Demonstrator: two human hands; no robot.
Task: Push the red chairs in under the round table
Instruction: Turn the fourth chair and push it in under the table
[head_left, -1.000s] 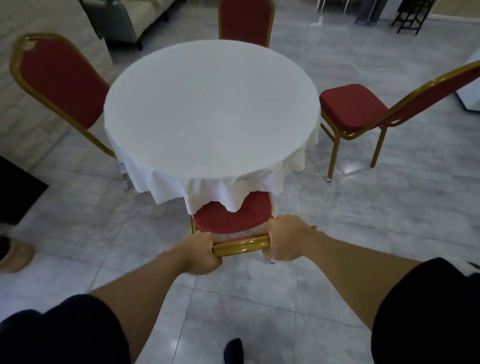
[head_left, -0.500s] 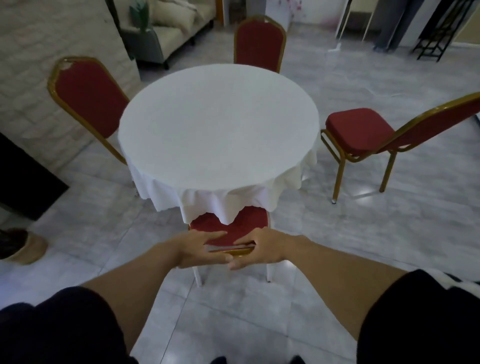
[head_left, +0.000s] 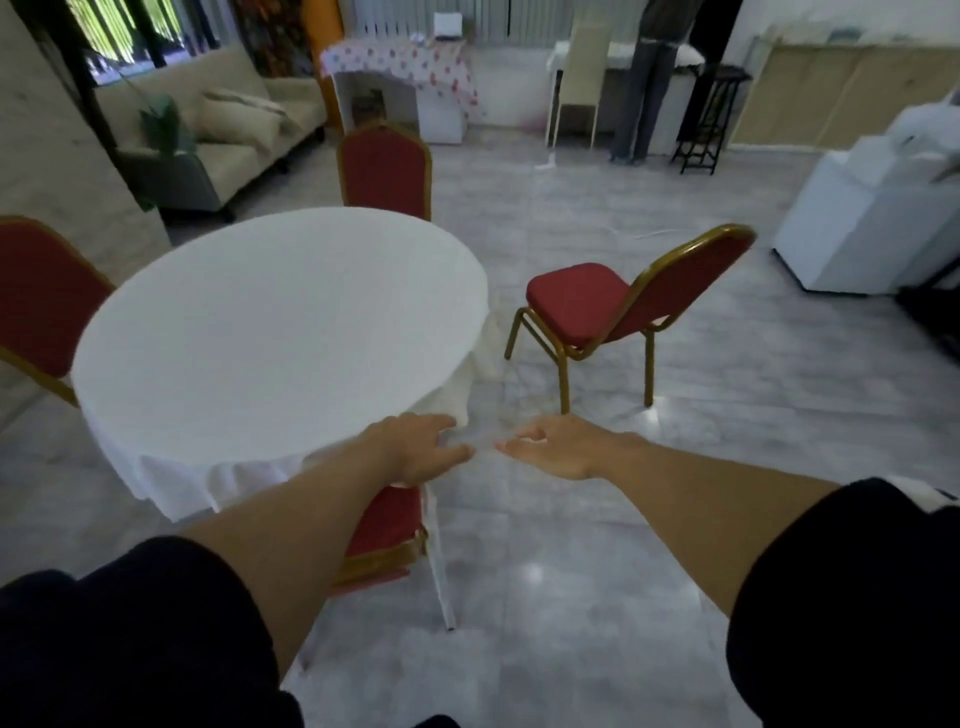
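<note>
1. Reaching forward over the glossy grey tile floor (head_left: 571, 649), both bare forearms come out of black sleeves (head_left: 130, 634); the left hand (head_left: 415, 449) and right hand (head_left: 558, 449) hang in the air with fingers loosely spread, holding nothing.
2. Under the left forearm, the nearest red chair (head_left: 387, 525) sits with its padded seat partly beneath the tablecloth hem, its gold metal frame and one pale leg showing.
3. The round table (head_left: 280, 332) is draped in a smooth white cloth that falls in soft folds at the rim.
4. To the right, another red chair (head_left: 597, 306) stands well apart from the table, its seat fully exposed.
5. A third chair back (head_left: 41, 306) shows at the left edge, a fourth (head_left: 384, 171) behind the table.
6. Farther off stand a beige sofa (head_left: 223, 135), a table with a flowered cloth (head_left: 405, 67) and a white appliance (head_left: 872, 218).
</note>
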